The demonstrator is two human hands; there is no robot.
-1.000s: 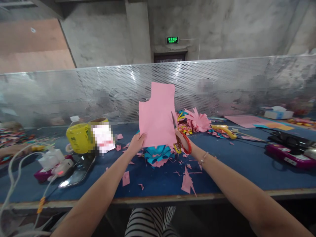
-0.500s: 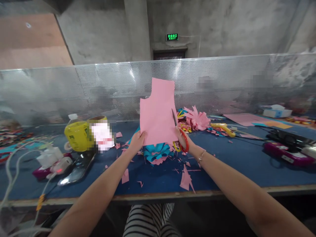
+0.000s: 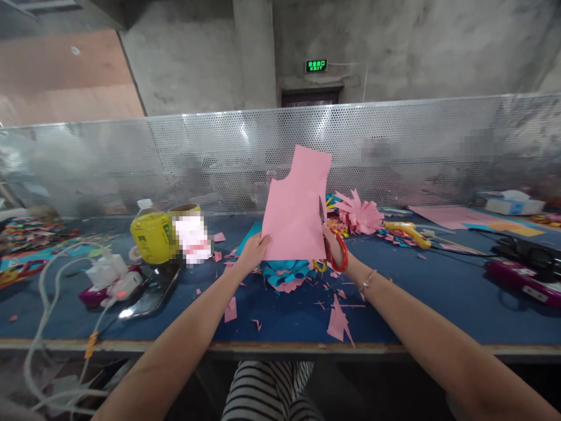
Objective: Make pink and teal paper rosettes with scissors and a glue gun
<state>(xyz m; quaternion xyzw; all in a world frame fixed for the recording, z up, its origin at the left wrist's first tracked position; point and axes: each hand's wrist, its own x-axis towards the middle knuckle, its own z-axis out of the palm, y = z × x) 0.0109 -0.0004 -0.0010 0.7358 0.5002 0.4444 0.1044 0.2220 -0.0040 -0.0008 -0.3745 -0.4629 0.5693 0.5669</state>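
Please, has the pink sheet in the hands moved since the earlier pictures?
Yes. Judged against the exit sign, the pink sheet now leans with its top further right; its lower end has shifted little.

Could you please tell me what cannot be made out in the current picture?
All in the head view:
- Upper part of the blue-and-pink ruffled paper piece: hidden behind the pink flat paper sheet.
- Most fingers of the left hand: behind that sheet.
- Print on the white rectangular item: lost to pixelation.
- Right end of the purple plastic block: cut off by the right edge.
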